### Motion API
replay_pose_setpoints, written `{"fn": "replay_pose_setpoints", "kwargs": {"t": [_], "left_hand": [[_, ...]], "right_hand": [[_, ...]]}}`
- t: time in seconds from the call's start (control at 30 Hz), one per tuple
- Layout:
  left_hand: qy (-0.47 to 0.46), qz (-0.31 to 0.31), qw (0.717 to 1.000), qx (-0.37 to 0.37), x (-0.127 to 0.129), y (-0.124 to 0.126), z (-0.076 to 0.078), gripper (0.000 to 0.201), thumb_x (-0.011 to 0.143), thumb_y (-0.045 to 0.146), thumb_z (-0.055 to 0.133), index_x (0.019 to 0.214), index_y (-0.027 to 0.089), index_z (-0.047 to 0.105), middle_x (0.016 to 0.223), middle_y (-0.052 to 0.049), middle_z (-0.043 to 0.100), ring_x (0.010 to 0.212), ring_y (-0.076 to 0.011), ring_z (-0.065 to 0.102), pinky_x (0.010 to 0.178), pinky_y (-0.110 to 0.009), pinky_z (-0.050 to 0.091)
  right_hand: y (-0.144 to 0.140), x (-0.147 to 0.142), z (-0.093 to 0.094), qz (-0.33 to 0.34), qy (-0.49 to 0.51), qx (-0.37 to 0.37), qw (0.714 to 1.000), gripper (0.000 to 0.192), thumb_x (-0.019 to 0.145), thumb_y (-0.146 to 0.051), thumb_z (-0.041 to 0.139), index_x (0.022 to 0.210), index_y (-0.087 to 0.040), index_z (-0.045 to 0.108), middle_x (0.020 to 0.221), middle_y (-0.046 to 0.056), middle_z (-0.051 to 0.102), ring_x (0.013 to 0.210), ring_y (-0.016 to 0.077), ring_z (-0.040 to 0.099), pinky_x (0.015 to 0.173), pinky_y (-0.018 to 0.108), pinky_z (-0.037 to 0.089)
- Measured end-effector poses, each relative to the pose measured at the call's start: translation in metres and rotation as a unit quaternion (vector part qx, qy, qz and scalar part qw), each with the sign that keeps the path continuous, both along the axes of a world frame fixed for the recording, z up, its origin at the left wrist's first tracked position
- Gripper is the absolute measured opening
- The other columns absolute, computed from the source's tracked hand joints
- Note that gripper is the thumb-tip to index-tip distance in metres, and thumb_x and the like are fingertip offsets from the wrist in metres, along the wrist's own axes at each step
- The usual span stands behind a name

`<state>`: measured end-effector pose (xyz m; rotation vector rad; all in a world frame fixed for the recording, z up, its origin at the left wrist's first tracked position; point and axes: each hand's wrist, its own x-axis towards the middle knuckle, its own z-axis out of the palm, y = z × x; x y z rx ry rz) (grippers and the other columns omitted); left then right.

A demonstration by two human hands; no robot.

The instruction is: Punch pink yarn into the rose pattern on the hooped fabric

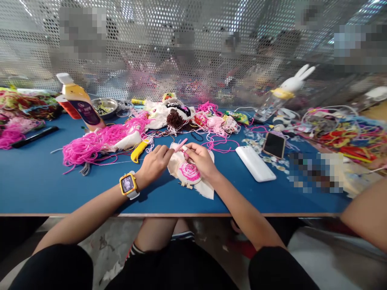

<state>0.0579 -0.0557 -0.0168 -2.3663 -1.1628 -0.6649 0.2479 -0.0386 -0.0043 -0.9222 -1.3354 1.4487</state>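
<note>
A slim pink punch needle (182, 143) slants between my hands above the cloth. My left hand (155, 163), with closed fingers, grips its lower end. Pinched fingers of my right hand (201, 159) meet it from the other side; exactly what lies at their tips is partly hidden. A fine pale strand (119, 162) stretches leftward from my left hand over the table. Under my hands lies an embroidery hoop (186, 185) with cream cloth (206, 189) and a pink and white looped spiral (190, 171). Left of it is a yellow-handled tool (139, 152).
Pink yarn (87, 145) spreads behind my left hand. A glue bottle (80, 100) and metal bowl (105, 105) stand back left. On the right are a white power bank (255, 164), a phone (274, 145), a rabbit-topped bottle (276, 96) and another person's arm (367, 211).
</note>
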Motion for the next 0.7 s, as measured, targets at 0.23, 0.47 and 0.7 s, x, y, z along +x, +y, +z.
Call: {"fn": "replay_pose_setpoints", "kwargs": {"t": [0.23,0.47,0.7], "left_hand": [[-0.039,-0.01,0.995,0.088,-0.005,-0.001,0.004,0.021,0.096,0.015,0.046,0.103,0.015,0.066,0.079,-0.006,0.063,0.07,-0.0178,0.054,0.06,-0.029,0.041],[-0.098,-0.054,0.979,0.17,-0.004,-0.002,0.007,0.012,0.09,0.012,0.058,0.098,0.015,0.066,0.073,-0.003,0.061,0.065,-0.014,0.049,0.056,-0.027,0.035],[-0.126,-0.074,0.979,0.143,-0.002,-0.002,0.006,0.012,0.091,0.012,0.057,0.1,0.013,0.065,0.069,-0.002,0.056,0.063,-0.0144,0.048,0.058,-0.027,0.036]], "right_hand": [[-0.009,-0.003,-0.004,-0.088,-0.031,0.074,0.993,0.017,0.081,-0.035,0.064,0.086,-0.021,0.057,0.053,-0.007,0.039,0.047,0.0079,0.029,0.048,0.025,0.022],[-0.022,-0.012,-0.012,-0.124,-0.138,0.206,0.961,0.022,0.092,-0.038,0.053,0.095,-0.018,0.061,0.057,-0.006,0.042,0.05,0.0086,0.035,0.05,0.024,0.028],[-0.026,-0.013,-0.011,-0.117,-0.172,0.256,0.944,0.02,0.093,-0.032,0.051,0.094,-0.017,0.064,0.062,-0.002,0.052,0.05,0.0082,0.039,0.049,0.023,0.03]]}}
